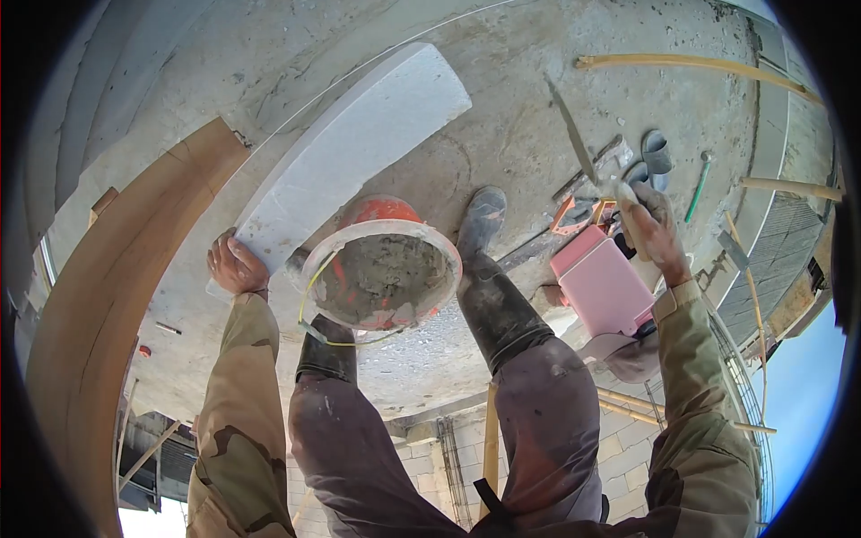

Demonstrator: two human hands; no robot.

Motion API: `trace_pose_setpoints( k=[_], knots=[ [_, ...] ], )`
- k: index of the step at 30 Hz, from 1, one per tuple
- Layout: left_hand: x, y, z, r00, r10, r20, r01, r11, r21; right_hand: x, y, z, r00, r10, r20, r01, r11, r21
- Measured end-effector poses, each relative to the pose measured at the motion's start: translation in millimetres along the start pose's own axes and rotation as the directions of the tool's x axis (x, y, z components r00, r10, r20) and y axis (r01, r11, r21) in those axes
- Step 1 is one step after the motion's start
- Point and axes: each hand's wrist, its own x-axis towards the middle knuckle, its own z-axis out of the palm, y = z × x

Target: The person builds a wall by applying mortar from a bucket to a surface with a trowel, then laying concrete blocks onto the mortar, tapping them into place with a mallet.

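A long pale grey-white block (359,134) lies slanted across the concrete floor. My left hand (237,263) grips its near left end, with the fingers curled at the edge. In my right hand (659,233) is a trowel (574,134), held by its pale handle. Its narrow-looking blade points up and forward, apart from the block. Between my boots stands an orange bucket (381,210) with a mortar-smeared rim. Wet grey mortar (381,280) fills much of it, and a yellow cord handle (309,291) hangs over the side.
A wooden board (134,269) runs along the left. Right of my boot lie a pink container (603,282), a cap (628,357), sandals (656,152) and a green-handled tool (698,186). A wooden pole (691,63) lies farther off. A thin line (359,67) crosses beyond the block.
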Motion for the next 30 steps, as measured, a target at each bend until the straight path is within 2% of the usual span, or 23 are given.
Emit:
trace_pose_setpoints(
  k=[1, 3, 5, 7, 8, 9, 11, 12, 14, 15, 17, 19, 20, 22, 23, 24, 25, 26, 27, 28, 29, 30],
  knots=[
    [-0.7, -0.2, 0.1, 1.0, -0.004, 0.003, 0.004, 1.0, -0.008, -23.5, -2.5, 16.9, 0.987, -0.059, 0.147, 0.068, 0.996, -0.057],
    [-0.2, 0.3, 1.8, 1.0, -0.006, 0.014, 0.006, 1.0, 0.012, -61.2, -6.2, 52.9, 0.928, -0.079, 0.364, 0.027, 0.989, 0.147],
    [-1.7, 1.1, -1.2, 0.999, -0.028, 0.029, 0.028, 1.0, -0.003, -79.6, -37.2, 95.8, 0.745, 0.126, 0.655, -0.236, 0.968, 0.081],
    [-2.6, -0.5, -1.8, 0.999, -0.026, 0.039, 0.026, 1.0, 0.009, -84.9, -58.8, 151.7, 0.662, 0.249, 0.707, -0.256, 0.962, -0.098],
    [-2.3, -0.7, -1.4, 0.998, -0.045, 0.049, 0.045, 0.999, 0.017, -90.8, -15.6, 199.2, 0.806, -0.148, 0.572, 0.254, 0.961, -0.108],
    [-2.7, -1.7, -1.3, 0.998, -0.045, 0.05, 0.043, 0.998, 0.043, -91.1, -26.4, 230.1, 0.842, -0.017, 0.539, 0.18, 0.951, -0.251],
    [-0.2, -1.9, -3.1, 0.999, -0.028, 0.044, 0.027, 0.999, 0.021, -99.0, -25.5, 280.4, 0.871, 0.015, 0.492, 0.199, 0.904, -0.379],
    [0.5, -3.5, -3.9, 0.998, -0.022, 0.055, 0.021, 1.0, 0.019, -95.0, -41.5, 286.3, 0.878, 0.008, 0.478, 0.202, 0.9, -0.386],
    [-1.2, -7.2, -8.2, 0.996, -0.02, 0.084, 0.019, 1.0, 0.014, -98.2, -74.4, 288.2, 0.884, -0.222, 0.41, 0.375, 0.861, -0.343],
    [-1.3, -6.8, -10.4, 0.995, -0.011, 0.095, 0.011, 1.0, 0.0, -98.9, -87.5, 281.1, 0.89, -0.218, 0.401, 0.369, 0.861, -0.35],
    [0.7, -9.9, -10.5, 0.995, 0.012, 0.097, -0.009, 0.999, -0.034, -88.2, -117.2, 257.7, 0.932, -0.272, 0.237, 0.278, 0.96, 0.009],
    [2.1, -14.8, -14.9, 0.966, -0.015, 0.259, 0.027, 0.999, -0.045, -75.0, -144.1, 218.6, 0.946, -0.244, 0.212, 0.263, 0.962, -0.066],
    [1.2, -13.0, -20.0, 0.966, -0.007, 0.257, 0.022, 0.998, -0.056, -65.8, -149.3, 201.2, 0.953, -0.22, 0.208, 0.249, 0.96, -0.128],
    [-1.9, -16.7, -30.5, 0.978, -0.049, 0.205, 0.031, 0.996, 0.089, -39.1, -143.4, 173.9, 0.954, -0.279, 0.11, 0.3, 0.907, -0.295],
    [-1.3, -22.5, -37.4, 0.939, -0.265, 0.221, 0.243, 0.962, 0.123, -21.2, -165.9, 147.5, 0.973, -0.113, 0.201, 0.179, 0.919, -0.35],
    [-5.2, -33.3, -43.3, 0.852, -0.471, 0.229, 0.445, 0.882, 0.157, -5.0, -189.1, 120.0, 0.958, 0.061, 0.281, 0.065, 0.907, -0.416],
    [-13.5, -61.3, -32.8, 0.746, -0.636, 0.196, 0.64, 0.767, 0.053, 17.7, -193.0, 105.2, 0.962, 0.041, 0.27, 0.08, 0.904, -0.42],
    [-23.5, -94.2, -19.4, 0.599, -0.778, 0.187, 0.797, 0.601, -0.052, 41.8, -193.6, 94.1, 0.978, 0.103, 0.182, -0.084, 0.991, -0.106],
    [-27.7, -116.2, -16.8, 0.443, -0.814, 0.375, 0.895, 0.374, -0.245, 60.8, -189.5, 92.2, 0.97, 0.2, 0.137, -0.228, 0.945, 0.235],
    [-39.2, -124.8, -18.7, 0.293, -0.767, 0.57, 0.926, 0.079, -0.37, 76.7, -182.8, 98.5, 0.968, 0.195, 0.156, -0.227, 0.949, 0.221],
    [-45.2, -115.7, -30.3, 0.281, -0.782, 0.557, 0.923, 0.061, -0.38, 95.9, -176.0, 110.7, 0.95, 0.291, 0.115, -0.312, 0.848, 0.428],
    [-35.9, -100.2, -43.8, 0.164, -0.679, 0.715, 0.921, -0.154, -0.358, 114.3, -165.3, 122.1, 0.912, 0.401, 0.086, -0.361, 0.687, 0.631]
  ],
)
